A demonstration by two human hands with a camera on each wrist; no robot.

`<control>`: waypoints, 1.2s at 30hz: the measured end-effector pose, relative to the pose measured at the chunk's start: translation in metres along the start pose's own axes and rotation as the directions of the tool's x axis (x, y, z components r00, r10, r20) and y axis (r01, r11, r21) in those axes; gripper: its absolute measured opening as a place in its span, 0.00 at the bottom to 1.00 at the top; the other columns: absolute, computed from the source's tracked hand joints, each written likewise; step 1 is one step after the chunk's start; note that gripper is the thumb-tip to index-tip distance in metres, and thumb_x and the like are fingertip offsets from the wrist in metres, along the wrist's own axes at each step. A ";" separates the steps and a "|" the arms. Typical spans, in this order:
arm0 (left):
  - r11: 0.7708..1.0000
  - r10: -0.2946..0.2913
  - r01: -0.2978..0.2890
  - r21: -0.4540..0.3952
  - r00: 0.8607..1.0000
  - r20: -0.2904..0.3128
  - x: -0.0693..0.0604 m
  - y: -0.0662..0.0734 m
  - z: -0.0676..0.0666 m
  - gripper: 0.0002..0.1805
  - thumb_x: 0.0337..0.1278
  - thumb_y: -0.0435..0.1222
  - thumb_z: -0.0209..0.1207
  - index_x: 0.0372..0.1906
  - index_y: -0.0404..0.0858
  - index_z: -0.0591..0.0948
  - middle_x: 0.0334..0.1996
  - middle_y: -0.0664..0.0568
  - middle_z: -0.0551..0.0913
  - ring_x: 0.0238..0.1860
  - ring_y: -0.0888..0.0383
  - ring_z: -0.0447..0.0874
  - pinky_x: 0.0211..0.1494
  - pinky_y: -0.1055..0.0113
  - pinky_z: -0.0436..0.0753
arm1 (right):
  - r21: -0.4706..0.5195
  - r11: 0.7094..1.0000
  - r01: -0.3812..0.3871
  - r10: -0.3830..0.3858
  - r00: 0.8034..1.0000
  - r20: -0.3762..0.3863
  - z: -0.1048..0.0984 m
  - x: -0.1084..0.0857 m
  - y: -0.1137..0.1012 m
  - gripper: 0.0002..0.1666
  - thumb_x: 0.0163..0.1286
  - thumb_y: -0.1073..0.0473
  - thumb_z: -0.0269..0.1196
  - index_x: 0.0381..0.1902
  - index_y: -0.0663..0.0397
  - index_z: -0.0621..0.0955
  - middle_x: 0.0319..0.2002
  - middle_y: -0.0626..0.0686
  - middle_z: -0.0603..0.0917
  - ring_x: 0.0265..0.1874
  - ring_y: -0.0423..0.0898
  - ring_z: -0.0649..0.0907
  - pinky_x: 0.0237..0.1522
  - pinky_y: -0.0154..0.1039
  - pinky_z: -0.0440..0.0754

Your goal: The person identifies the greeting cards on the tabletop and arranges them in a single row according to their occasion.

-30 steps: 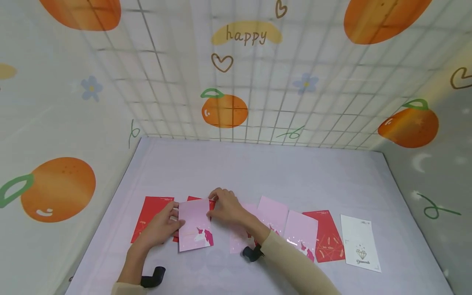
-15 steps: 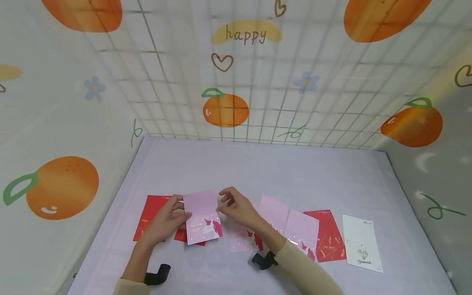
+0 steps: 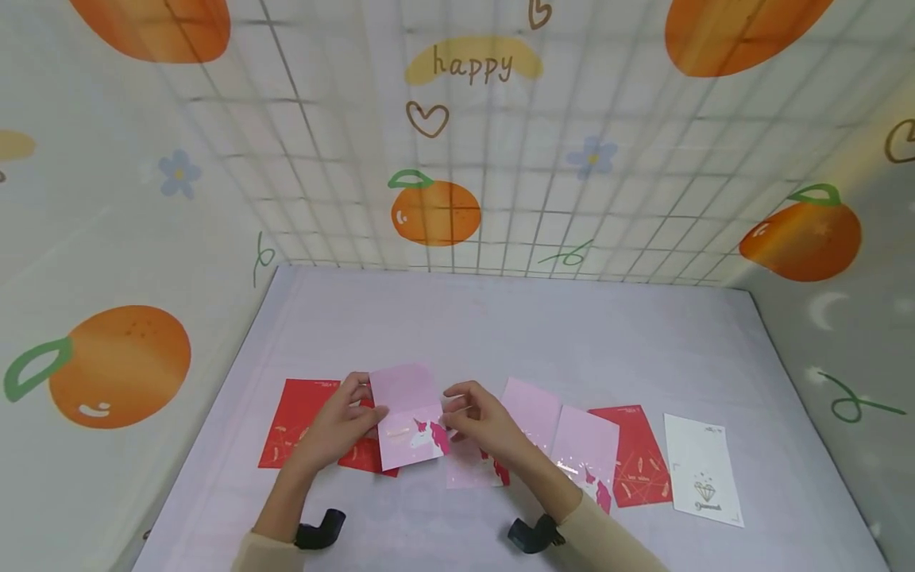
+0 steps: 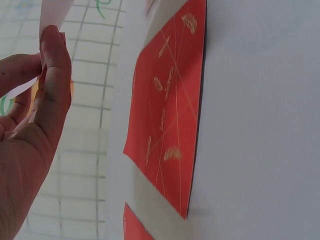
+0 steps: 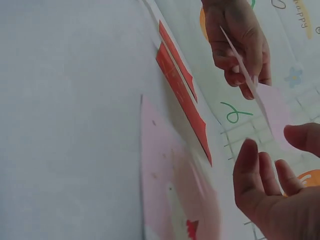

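A pink card with a white-and-magenta unicorn (image 3: 409, 437) is held above the table by my left hand (image 3: 343, 421), thumb on its front and fingers behind. In the left wrist view, the left hand's fingers (image 4: 56, 75) pinch the card's edge. My right hand (image 3: 486, 421) hovers at the card's right side. The right wrist view shows its thumb (image 5: 302, 137) close to the card (image 5: 274, 107), with the fingers spread below; whether the thumb touches it, I cannot tell. Under the raised card lies a red card with gold print (image 4: 170, 110), partly hidden in the head view.
Another red card (image 3: 296, 421) lies far left. To the right, several pink unicorn cards (image 3: 588, 453) overlap, then a red card (image 3: 638, 461) and a white card with a diamond drawing (image 3: 704, 469). A printed fabric wall (image 3: 486, 143) rises behind the table (image 3: 500, 318).
My left hand has carried the pink card to the right and slightly up, uncovering more of the red card beneath. The right hand has moved right and is no longer over the red card.
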State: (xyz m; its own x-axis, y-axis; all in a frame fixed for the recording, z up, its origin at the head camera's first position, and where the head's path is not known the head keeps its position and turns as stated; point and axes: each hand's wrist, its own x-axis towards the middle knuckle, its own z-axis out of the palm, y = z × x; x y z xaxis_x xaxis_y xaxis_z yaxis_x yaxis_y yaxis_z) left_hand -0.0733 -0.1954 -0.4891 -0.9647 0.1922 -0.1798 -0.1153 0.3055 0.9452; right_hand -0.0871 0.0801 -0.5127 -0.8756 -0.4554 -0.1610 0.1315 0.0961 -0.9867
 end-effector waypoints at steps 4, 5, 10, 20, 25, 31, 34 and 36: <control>1.000 0.003 -0.003 -0.002 1.000 0.008 0.001 0.002 0.005 0.29 0.58 0.37 0.70 0.61 0.47 0.68 0.51 0.44 0.78 0.39 0.51 0.88 0.40 0.59 0.87 | 0.034 0.999 -0.024 0.025 1.000 -0.010 -0.002 -0.006 0.004 0.23 0.70 0.55 0.66 0.60 0.51 0.74 0.48 0.57 0.79 0.41 0.53 0.86 0.42 0.47 0.86; 1.000 0.002 -0.002 -0.004 1.000 0.009 0.001 0.002 0.005 0.29 0.58 0.37 0.70 0.61 0.47 0.69 0.51 0.44 0.78 0.39 0.51 0.88 0.39 0.59 0.87 | 0.042 0.999 -0.028 0.029 1.000 -0.009 -0.002 -0.007 0.005 0.23 0.70 0.55 0.66 0.60 0.52 0.74 0.48 0.58 0.79 0.41 0.53 0.86 0.42 0.48 0.86; 1.000 0.002 -0.001 -0.030 1.000 0.018 0.002 0.003 0.007 0.28 0.59 0.37 0.69 0.60 0.47 0.69 0.52 0.45 0.78 0.40 0.50 0.88 0.39 0.59 0.87 | 0.061 0.997 -0.042 0.042 0.999 0.000 -0.002 -0.010 0.009 0.21 0.70 0.56 0.66 0.58 0.53 0.76 0.46 0.59 0.80 0.40 0.53 0.86 0.42 0.48 0.86; 0.999 0.011 -0.008 -0.053 0.999 0.046 0.003 0.002 0.011 0.27 0.61 0.38 0.68 0.61 0.47 0.69 0.53 0.46 0.78 0.41 0.50 0.88 0.40 0.58 0.87 | 0.073 0.997 -0.028 0.028 1.000 -0.002 0.000 -0.015 0.012 0.19 0.69 0.60 0.66 0.56 0.55 0.77 0.41 0.57 0.81 0.37 0.49 0.84 0.39 0.40 0.86; 0.999 0.005 -0.003 -0.053 0.999 0.039 0.003 0.001 0.013 0.27 0.61 0.37 0.68 0.61 0.47 0.69 0.53 0.47 0.78 0.40 0.51 0.88 0.40 0.58 0.87 | 0.114 0.993 -0.043 0.044 0.999 -0.006 0.001 -0.016 0.012 0.20 0.69 0.63 0.66 0.56 0.59 0.76 0.41 0.57 0.80 0.37 0.48 0.83 0.40 0.40 0.86; 0.999 0.015 -0.013 -0.049 0.999 0.044 0.002 0.002 0.013 0.28 0.60 0.37 0.69 0.61 0.48 0.69 0.53 0.46 0.78 0.40 0.51 0.88 0.40 0.59 0.87 | 0.137 0.989 -0.046 0.049 0.999 -0.018 0.002 -0.017 0.011 0.20 0.68 0.64 0.66 0.56 0.61 0.76 0.40 0.57 0.80 0.37 0.48 0.83 0.40 0.41 0.86; 0.998 0.025 -0.022 -0.054 0.998 0.051 0.002 0.003 0.013 0.28 0.60 0.38 0.68 0.62 0.48 0.69 0.52 0.46 0.79 0.40 0.50 0.88 0.40 0.59 0.87 | 0.127 0.991 -0.041 0.044 0.999 -0.021 0.002 -0.018 0.010 0.19 0.69 0.65 0.65 0.55 0.61 0.76 0.40 0.57 0.80 0.37 0.48 0.83 0.40 0.41 0.86; 0.997 0.039 -0.034 -0.072 0.998 0.057 0.001 0.003 0.014 0.29 0.61 0.37 0.68 0.63 0.48 0.68 0.51 0.45 0.79 0.40 0.50 0.88 0.40 0.58 0.87 | 0.111 0.993 -0.034 0.037 0.999 -0.028 0.002 -0.018 0.009 0.18 0.69 0.64 0.65 0.55 0.60 0.76 0.40 0.57 0.80 0.37 0.48 0.83 0.40 0.41 0.86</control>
State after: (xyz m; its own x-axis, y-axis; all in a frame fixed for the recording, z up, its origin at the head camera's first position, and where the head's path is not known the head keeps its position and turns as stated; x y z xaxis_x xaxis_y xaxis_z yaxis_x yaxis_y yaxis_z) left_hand -0.0714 -0.1813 -0.4897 -0.9534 0.2568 -0.1585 -0.0989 0.2305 0.9680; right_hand -0.0692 0.0877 -0.5190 -0.8826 -0.4269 -0.1969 0.2120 0.0125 -0.9772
